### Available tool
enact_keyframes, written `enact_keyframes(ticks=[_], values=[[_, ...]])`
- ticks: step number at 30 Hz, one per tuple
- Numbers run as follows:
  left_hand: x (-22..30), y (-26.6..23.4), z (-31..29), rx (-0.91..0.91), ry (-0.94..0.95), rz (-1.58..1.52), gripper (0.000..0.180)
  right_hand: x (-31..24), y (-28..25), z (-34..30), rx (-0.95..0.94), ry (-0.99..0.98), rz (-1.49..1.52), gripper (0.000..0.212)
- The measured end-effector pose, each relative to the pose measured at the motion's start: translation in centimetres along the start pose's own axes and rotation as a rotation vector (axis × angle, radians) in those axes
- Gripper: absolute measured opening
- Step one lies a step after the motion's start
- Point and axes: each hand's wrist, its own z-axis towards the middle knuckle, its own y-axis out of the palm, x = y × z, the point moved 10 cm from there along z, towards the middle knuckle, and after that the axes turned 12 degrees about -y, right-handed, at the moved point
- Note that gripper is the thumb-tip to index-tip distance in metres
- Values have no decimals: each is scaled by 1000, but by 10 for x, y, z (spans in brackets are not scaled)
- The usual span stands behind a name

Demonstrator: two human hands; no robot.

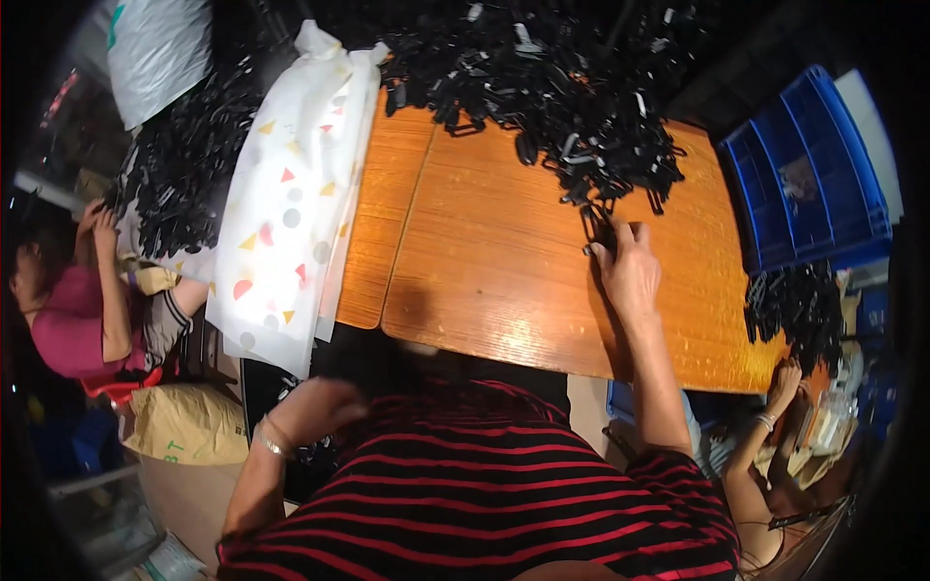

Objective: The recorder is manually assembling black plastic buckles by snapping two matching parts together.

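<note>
My right hand [635, 274] reaches forward over the wooden table, at the near edge of a big heap of black plastic clip-like pieces [572, 107]. Its thumb and forefinger close on one black looped piece [593, 227]; its exact kind is too small to tell. Low in front of my body, off the table's near edge, my left hand [315, 412] is smeared by motion, and its fingers do not show clearly. Below that hand a dark container with black pieces is partly seen.
A white patterned plastic sheet [291, 213] covers the left of the table [484, 252]. Blue compartment trays [809, 174] stand at the right, beside another black heap [794, 310]. Co-workers sit left [82, 310] and right [760, 441]. A brown sack [189, 423] is at the lower left.
</note>
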Motion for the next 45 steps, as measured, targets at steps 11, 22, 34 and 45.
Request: enact_keyframes(ticks=[11, 22, 34, 45], values=[[129, -257, 182, 1361, 403, -168, 39, -26, 24, 31, 228, -143, 79, 29], [140, -319, 254, 1344, 296, -34, 54, -30, 27, 33, 203, -172, 84, 21], [167, -230, 211, 965, 553, -331, 41, -24, 31, 33, 136, -108, 102, 22], [79, -331, 229, 1426, 169, -259, 36, -29, 26, 33, 199, -168, 109, 20]])
